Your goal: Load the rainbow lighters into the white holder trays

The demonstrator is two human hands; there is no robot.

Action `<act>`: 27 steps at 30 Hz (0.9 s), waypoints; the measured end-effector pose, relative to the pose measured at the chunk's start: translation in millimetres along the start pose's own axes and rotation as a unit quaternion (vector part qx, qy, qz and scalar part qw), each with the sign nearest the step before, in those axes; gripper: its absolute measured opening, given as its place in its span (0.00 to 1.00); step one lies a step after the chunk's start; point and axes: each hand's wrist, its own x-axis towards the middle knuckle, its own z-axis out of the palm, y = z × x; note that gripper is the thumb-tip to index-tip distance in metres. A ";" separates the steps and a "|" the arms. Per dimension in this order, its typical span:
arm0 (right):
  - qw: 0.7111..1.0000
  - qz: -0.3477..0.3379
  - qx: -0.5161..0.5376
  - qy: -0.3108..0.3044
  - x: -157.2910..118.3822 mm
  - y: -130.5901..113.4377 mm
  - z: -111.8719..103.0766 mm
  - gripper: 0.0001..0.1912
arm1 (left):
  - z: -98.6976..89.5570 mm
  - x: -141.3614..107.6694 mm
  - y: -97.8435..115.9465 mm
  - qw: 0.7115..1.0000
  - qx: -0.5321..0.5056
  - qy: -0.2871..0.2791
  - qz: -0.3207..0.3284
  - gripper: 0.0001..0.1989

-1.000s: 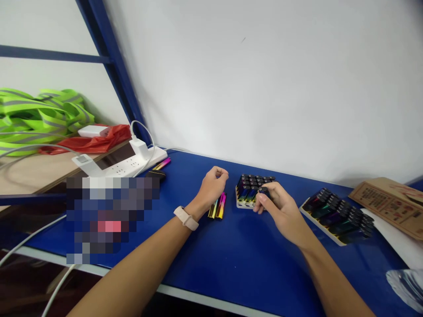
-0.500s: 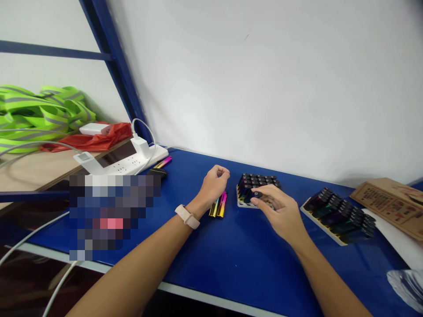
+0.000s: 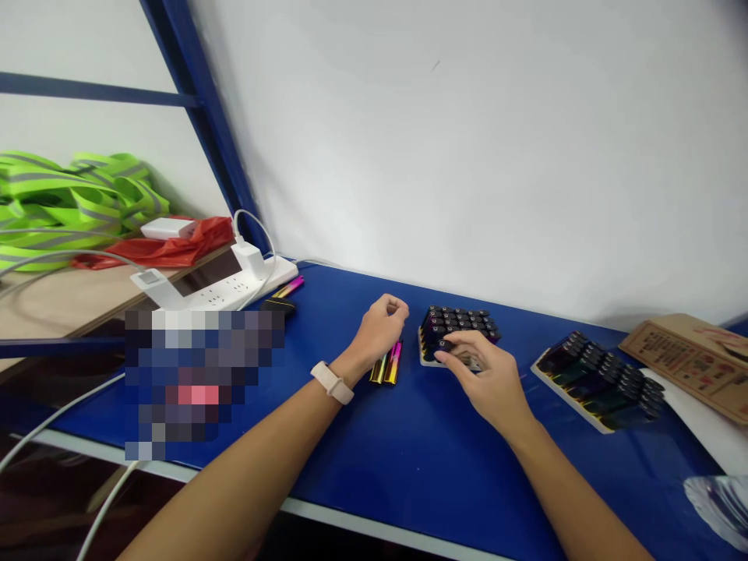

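We are curling our left hand (image 3: 382, 329) beside loose lighters (image 3: 386, 364). Our right hand (image 3: 485, 378) is resting over a lighter tray (image 3: 425, 361), but we cannot tell whether it is pinching anything.

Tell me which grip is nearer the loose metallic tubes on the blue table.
Left. The left grip sits just beyond the loose metallic tubes, close but apparently not touching; the right grip is farther off to their right, on the white tray of black-capped tubes.

Iridescent lighters (image 3: 459, 321) in white tray (image 3: 423, 351)
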 end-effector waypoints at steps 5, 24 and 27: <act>0.986 -0.075 -0.148 0.021 1.2 -5.2 -2.5 0.10 | 0.3 0.8 -5.2 0.999 0.017 -0.047 0.007 0.07; 0.940 -0.109 -0.190 -0.262 -16.4 -31.1 18.1 0.17 | -0.9 -3.7 1.6 0.996 0.001 -0.093 -0.018 0.09; 0.941 -0.108 -0.224 -0.232 -13.6 -26.6 15.8 0.20 | -1.0 -3.9 2.8 0.996 0.003 -0.091 -0.023 0.08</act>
